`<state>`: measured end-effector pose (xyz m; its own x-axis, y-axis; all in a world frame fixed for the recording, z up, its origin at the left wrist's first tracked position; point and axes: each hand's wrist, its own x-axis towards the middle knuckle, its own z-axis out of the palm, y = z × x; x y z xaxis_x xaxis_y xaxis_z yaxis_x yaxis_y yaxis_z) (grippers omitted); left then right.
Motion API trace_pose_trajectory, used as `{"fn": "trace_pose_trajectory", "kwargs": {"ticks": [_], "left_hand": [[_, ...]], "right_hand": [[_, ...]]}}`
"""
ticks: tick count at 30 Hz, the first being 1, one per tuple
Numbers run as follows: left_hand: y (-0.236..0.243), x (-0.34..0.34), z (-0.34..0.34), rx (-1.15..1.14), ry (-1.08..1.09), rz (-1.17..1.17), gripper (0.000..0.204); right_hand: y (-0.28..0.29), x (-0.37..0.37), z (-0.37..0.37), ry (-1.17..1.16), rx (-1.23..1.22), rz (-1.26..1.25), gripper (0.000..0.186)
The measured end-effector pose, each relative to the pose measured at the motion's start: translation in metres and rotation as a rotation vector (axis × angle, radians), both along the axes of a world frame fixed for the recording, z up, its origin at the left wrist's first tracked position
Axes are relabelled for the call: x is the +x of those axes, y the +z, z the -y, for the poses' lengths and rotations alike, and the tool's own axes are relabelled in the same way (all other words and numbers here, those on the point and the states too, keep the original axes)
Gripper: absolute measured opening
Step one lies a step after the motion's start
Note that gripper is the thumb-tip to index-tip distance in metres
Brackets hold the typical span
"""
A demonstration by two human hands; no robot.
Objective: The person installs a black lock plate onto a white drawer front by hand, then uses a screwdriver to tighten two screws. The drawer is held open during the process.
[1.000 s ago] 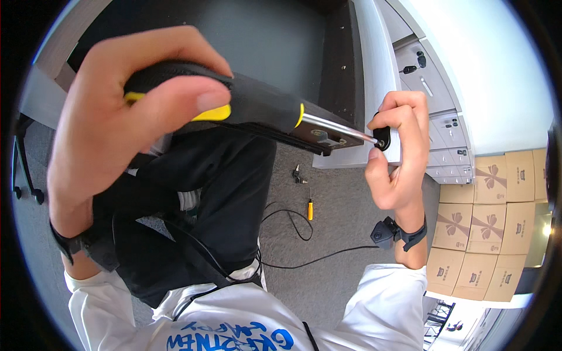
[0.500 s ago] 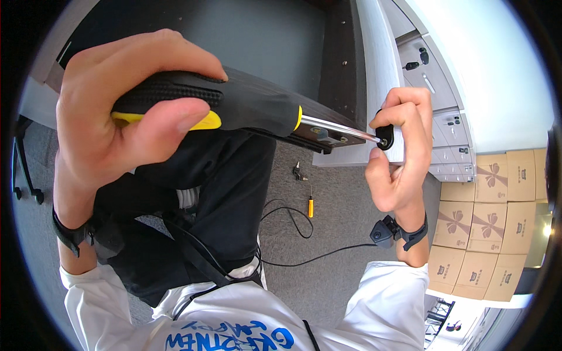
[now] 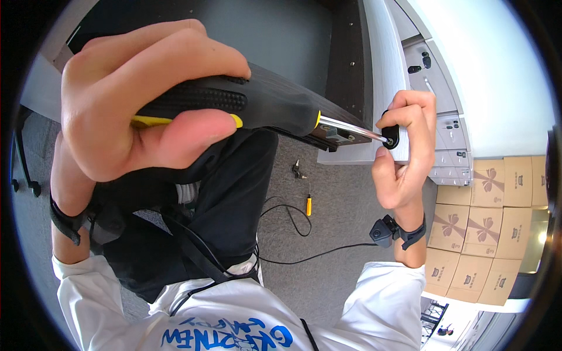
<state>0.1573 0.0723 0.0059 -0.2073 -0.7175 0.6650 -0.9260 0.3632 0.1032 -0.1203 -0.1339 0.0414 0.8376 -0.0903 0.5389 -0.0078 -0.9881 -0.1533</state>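
Note:
My left hand (image 3: 146, 102) is wrapped around the thick black-and-yellow handle of a screwdriver (image 3: 281, 111), whose steel shaft angles down-right to a screw in a small black oval fitting (image 3: 393, 136). My right hand (image 3: 404, 146) pinches that fitting against the pale end of a wooden drawer front (image 3: 383, 70), index finger curled over it and thumb below. The dark drawer side (image 3: 351, 102), with a metal rail piece, runs behind the screwdriver.
Grey lockers (image 3: 445, 123) with keys stand at right, beside stacked cardboard boxes (image 3: 486, 181). On the carpet (image 3: 310, 245) lie keys (image 3: 297, 171), a yellow-handled screwdriver (image 3: 309, 205) and a cable. My dark-trousered leg is below; chair casters (image 3: 35, 188) show at left.
My left hand has turned on the handle, its fingers wrapping further over the top, and shifted slightly right with the screwdriver. My right hand and fitting have moved a little rightward in view.

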Motion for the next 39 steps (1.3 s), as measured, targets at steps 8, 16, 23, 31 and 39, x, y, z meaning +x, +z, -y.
{"fn": "trace_pose_trajectory", "kwargs": {"ticks": [8, 16, 23, 31, 39], "left_hand": [[-0.015, 0.001, 0.006, -0.119, -0.102, 0.02, 0.048], [-0.018, 0.008, 0.012, -0.174, -0.154, 0.081, 0.053], [-0.002, -0.001, 0.004, 0.098, -0.11, -0.43, 0.055], [0.028, -0.004, -0.008, 0.408, 0.118, -0.303, 0.048], [0.028, -0.015, 0.002, 0.26, 0.156, 0.001, 0.034]], "right_hand": [[0.0, 0.0, -0.001, -0.015, 0.008, -0.01, 0.028], [0.0, 0.001, -0.003, -0.041, 0.019, -0.014, 0.027], [0.005, 0.0, -0.002, -0.016, 0.004, -0.037, 0.028], [0.007, 0.001, 0.001, 0.012, 0.023, -0.067, 0.03], [0.007, 0.001, 0.003, 0.045, 0.005, -0.056, 0.031]]}}
